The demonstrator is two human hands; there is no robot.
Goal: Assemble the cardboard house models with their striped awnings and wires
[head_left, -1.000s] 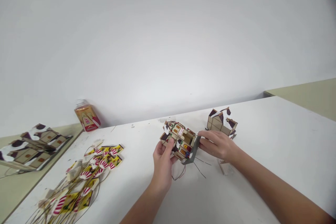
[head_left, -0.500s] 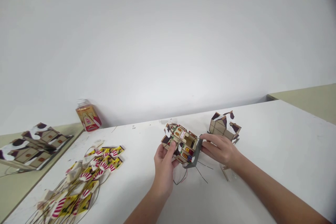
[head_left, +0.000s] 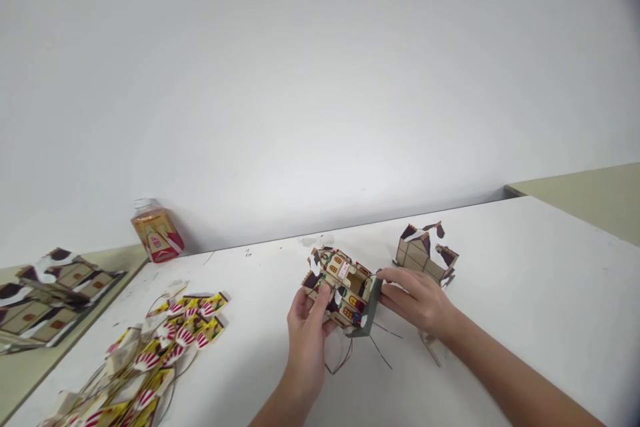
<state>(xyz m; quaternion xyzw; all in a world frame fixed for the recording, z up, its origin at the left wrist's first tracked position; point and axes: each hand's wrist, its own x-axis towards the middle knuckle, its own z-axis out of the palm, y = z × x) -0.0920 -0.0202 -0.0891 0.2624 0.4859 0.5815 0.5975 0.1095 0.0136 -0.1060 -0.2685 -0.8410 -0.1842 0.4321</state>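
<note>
Tilted above the table, a small wooden model house with painted windows, snow-capped roofs and a small sign is gripped at its left side by my left hand, thumb on the front. My right hand is closed at the far edge of its grey base. A thin strand shows near those fingertips; whether they pinch it, I cannot tell. Several thin wires hang below the base. Just behind my right hand stands a second model house, its plain wooden side showing.
At left lies a pile of yellow pieces with red-and-white striped awnings, tangled with wires. More model houses stand on the greenish ledge at far left. A bottle with reddish contents stands near the wall. A small stick-like piece lies below my right wrist.
The view has shifted slightly, so the table things appear lower and a little to the left. Both hands keep their hold on the house, which has hardly turned.
</note>
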